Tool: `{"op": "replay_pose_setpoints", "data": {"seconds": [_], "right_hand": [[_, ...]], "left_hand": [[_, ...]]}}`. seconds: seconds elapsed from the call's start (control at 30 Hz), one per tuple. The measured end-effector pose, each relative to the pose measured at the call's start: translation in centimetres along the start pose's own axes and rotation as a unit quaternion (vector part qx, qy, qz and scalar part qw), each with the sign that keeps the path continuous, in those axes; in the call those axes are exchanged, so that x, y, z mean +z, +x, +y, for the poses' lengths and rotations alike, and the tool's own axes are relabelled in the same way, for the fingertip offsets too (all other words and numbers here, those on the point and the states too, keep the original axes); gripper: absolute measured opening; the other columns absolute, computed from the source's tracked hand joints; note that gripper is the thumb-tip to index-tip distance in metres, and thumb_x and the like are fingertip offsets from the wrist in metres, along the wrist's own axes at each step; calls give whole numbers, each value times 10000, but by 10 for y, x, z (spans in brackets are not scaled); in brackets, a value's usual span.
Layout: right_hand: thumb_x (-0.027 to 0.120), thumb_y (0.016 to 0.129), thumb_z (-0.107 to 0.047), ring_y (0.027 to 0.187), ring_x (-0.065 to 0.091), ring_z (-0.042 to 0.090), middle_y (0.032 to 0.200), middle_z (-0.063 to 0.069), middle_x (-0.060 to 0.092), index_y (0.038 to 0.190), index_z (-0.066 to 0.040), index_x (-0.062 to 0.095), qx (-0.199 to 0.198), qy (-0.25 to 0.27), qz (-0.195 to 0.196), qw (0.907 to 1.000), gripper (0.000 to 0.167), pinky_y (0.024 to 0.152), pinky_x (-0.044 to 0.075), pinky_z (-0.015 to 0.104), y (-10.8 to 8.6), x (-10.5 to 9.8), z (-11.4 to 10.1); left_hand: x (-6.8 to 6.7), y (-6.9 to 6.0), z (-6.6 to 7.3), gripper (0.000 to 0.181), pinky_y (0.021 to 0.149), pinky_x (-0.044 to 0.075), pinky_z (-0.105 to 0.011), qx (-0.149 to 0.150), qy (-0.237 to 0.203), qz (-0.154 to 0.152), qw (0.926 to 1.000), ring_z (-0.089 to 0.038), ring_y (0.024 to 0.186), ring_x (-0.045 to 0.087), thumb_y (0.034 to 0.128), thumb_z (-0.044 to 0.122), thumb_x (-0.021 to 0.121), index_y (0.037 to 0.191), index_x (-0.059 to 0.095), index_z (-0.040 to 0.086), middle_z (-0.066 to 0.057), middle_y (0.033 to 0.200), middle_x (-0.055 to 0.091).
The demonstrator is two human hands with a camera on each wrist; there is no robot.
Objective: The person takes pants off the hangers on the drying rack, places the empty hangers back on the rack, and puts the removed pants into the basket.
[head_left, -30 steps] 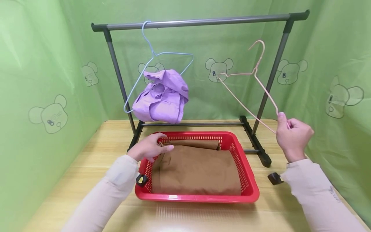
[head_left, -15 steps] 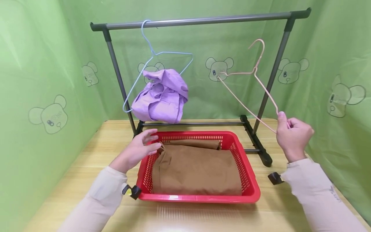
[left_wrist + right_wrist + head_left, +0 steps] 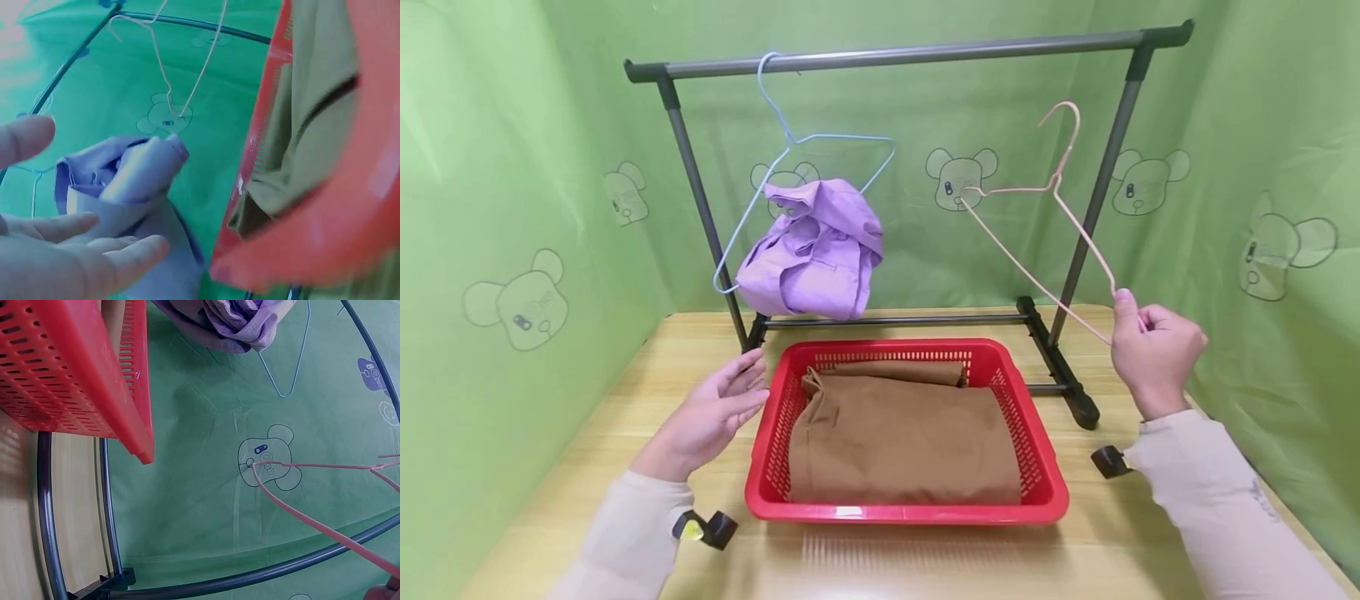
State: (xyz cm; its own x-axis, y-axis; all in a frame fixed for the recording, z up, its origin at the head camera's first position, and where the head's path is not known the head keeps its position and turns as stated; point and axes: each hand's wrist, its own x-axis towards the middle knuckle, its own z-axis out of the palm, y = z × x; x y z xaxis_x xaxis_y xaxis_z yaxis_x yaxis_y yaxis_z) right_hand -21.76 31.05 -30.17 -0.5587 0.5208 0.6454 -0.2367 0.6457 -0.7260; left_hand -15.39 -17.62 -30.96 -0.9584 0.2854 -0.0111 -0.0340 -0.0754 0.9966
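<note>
My right hand [image 3: 1157,354] grips one lower corner of a pink wire hanger [image 3: 1026,265], whose hook points up in front of the rack's right side. To the left of the red basket [image 3: 758,467], my left hand [image 3: 707,412] is raised with fingers spread and nothing in it. Folded brown trousers [image 3: 906,442] lie inside the basket. A purple garment [image 3: 827,258] is draped in a bundle over the blue hanger [image 3: 790,137], which hooks on the rack's bar. In the left wrist view, fingers [image 3: 140,253] appear in front of the purple garment, apart from the basket's rim.
The clothes rack [image 3: 925,57] stands behind the basket, its black foot [image 3: 1060,367] reaching forward on the right. Green cloth [image 3: 512,208] with bear drawings encloses the back and sides. Below is a light wooden table [image 3: 625,450].
My left hand has drawn back from the basket's left edge, moving left and opening out. The right hand and pink hanger have stayed nearly still.
</note>
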Motion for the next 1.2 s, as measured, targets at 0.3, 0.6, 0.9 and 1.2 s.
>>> {"op": "replay_pose_setpoints", "data": {"seconds": [0.3, 0.6, 0.9, 1.2], "right_hand": [[648, 915, -388, 400, 376, 17, 432, -202, 426, 501, -105, 553, 1, -5, -84, 10000, 511, 453, 294, 202, 2, -1, -4], [658, 909, -368, 397, 371, -4, 436, -229, 422, 492, -130, 555, -140, 45, 70, 9999, 491, 463, 290, 196, 6, -3, -10], [656, 924, -287, 371, 342, -31, 431, -220, 419, 502, -136, 545, 59, 102, -15, 9999, 463, 406, 266, 171, 10, -5, -26], [647, 925, -343, 375, 363, 27, 436, -184, 446, 503, -121, 551, -26, 164, -48, 9999, 486, 406, 269, 190, 15, 1, -26]], "left_hand": [[0, -8, -25, 803, 1157, 65, -458, 82, 846, 532, 9950, -349, 1459, 5, 927, -36, 542, 1525, 4, -19, -227, 1587, -13], [12, -4, -55, 802, 1153, 107, -425, 47, 289, 1048, 9941, -353, 1457, 32, 894, -141, 486, 1524, 5, -17, -238, 1584, 13], [20, 3, -70, 860, 1134, 184, -454, -10, -100, 1314, 9913, -348, 1452, 103, 792, -206, 469, 1530, 79, -1, -217, 1584, 93], [24, 5, -77, 807, 1004, 393, -380, -55, 139, 1602, 9870, -352, 1327, 367, 730, -185, 411, 1497, 235, -2, -210, 1540, 265]]}}
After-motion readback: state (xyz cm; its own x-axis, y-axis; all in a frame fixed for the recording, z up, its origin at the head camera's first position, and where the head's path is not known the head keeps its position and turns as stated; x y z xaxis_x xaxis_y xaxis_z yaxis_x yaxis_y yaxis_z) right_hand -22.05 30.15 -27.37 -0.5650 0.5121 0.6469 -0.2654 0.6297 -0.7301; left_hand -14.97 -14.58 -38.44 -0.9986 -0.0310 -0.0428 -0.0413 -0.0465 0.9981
